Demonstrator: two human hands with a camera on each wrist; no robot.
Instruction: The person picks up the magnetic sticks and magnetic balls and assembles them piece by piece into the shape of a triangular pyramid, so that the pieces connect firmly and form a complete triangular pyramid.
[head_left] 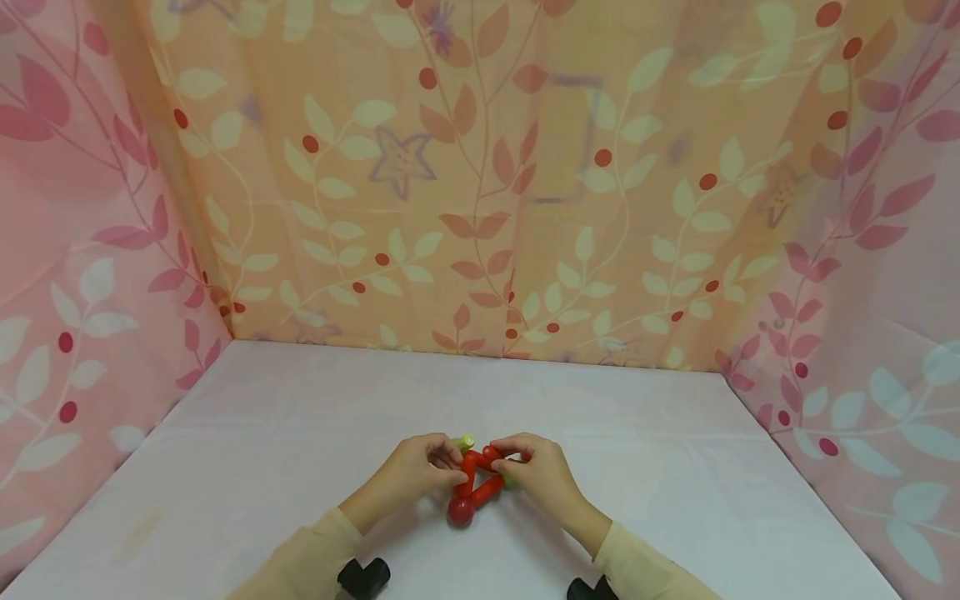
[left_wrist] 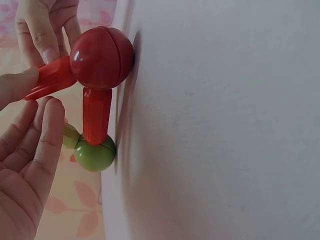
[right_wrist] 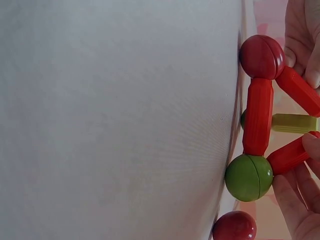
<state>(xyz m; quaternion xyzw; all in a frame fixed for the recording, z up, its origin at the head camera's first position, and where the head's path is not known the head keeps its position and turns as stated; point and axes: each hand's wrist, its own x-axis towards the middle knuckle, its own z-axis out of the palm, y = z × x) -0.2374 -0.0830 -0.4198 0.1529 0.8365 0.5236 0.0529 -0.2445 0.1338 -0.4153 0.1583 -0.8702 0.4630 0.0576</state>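
Note:
A toy frame of coloured balls and rods stands on the table between the hands. Its red ball (left_wrist: 100,57) bears a slanted red rod (left_wrist: 52,77), which my left hand (head_left: 420,467) pinches between thumb and fingers. Another slanted red rod (right_wrist: 290,155) rises from a green ball (right_wrist: 249,177), and my right hand (head_left: 536,471) grips its upper part. A low red rod (right_wrist: 258,116) joins those two balls. Behind them an olive rod (right_wrist: 295,123) leans up from a second green ball (left_wrist: 95,152). Fingers hide the upper rod ends.
One more red ball (right_wrist: 234,226) rests on the table beside the frame, in the right wrist view. A white cloth covers the table (head_left: 300,400). Leaf-patterned curtains (head_left: 480,208) close off the back and both sides. Black mounts (head_left: 365,577) sit by the wrists.

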